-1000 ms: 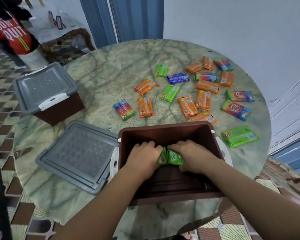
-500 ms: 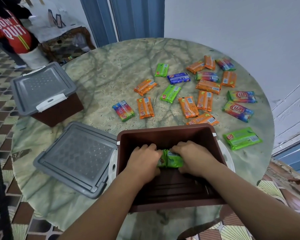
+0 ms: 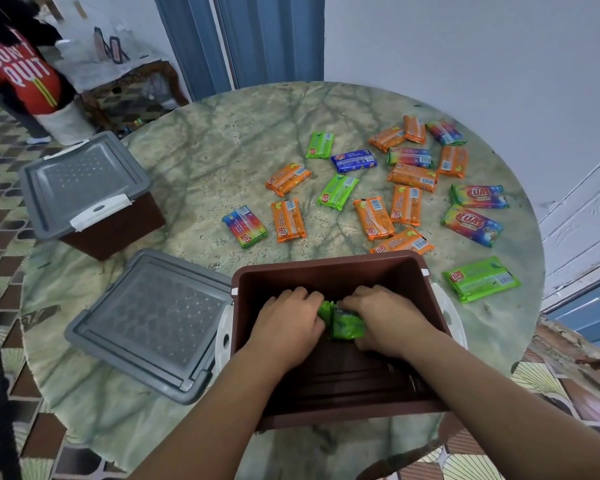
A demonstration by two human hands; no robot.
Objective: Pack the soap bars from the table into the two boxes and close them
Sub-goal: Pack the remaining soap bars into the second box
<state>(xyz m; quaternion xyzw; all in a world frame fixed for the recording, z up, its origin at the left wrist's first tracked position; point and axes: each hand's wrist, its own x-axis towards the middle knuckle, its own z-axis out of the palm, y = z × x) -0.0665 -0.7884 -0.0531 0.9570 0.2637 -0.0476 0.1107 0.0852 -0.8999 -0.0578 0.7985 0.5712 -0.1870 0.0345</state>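
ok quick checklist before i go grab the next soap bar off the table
1. Green soap bars down inside the open brown box: ok, both hands are on them near the floor of the box.
2. Left hand free to reach: not ok, it covers one green bar.
3. Right hand free: not ok, fingers curled on the other green bar.
4. Bars lying flat and settled: cannot tell, the hands hide most of them.
5. Loose gray lid out of the way: ok, it lies flat on the table left of the box.
6. Second box ready for packing: not ok, its lid is on.
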